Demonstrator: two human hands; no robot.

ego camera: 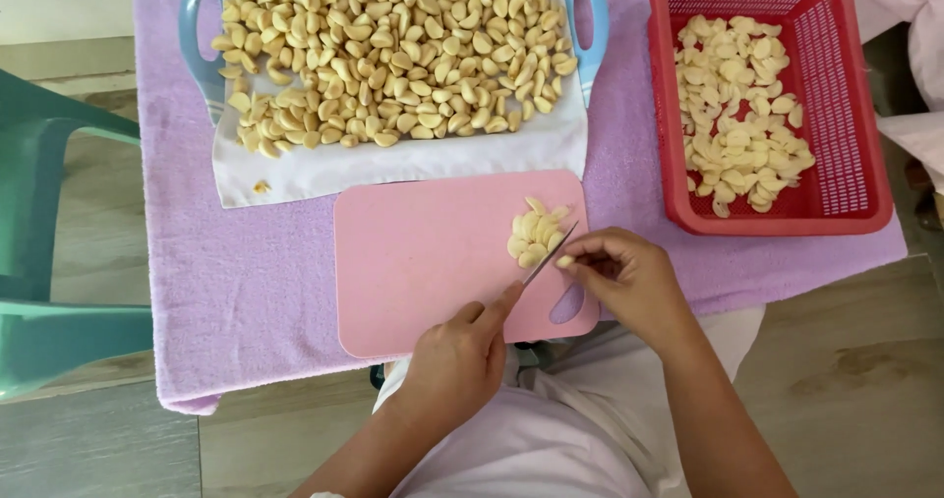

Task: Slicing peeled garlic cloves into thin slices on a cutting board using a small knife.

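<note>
My left hand (457, 360) grips a small knife (549, 255), index finger laid along the blade, which points up and to the right over the pink cutting board (423, 262). My right hand (629, 282) pinches a peeled garlic clove (565, 260) at the blade's tip, near the board's right edge. A small pile of cut garlic cloves (536, 234) lies on the board just above the knife.
A blue-handled tray (587, 26) lined with white cloth holds many whole garlic cloves (393, 51) behind the board. A red plastic basket (855, 115) with trimmed cloves stands at the right. A purple towel (246, 272) covers the table. A green chair (39, 262) stands at the left.
</note>
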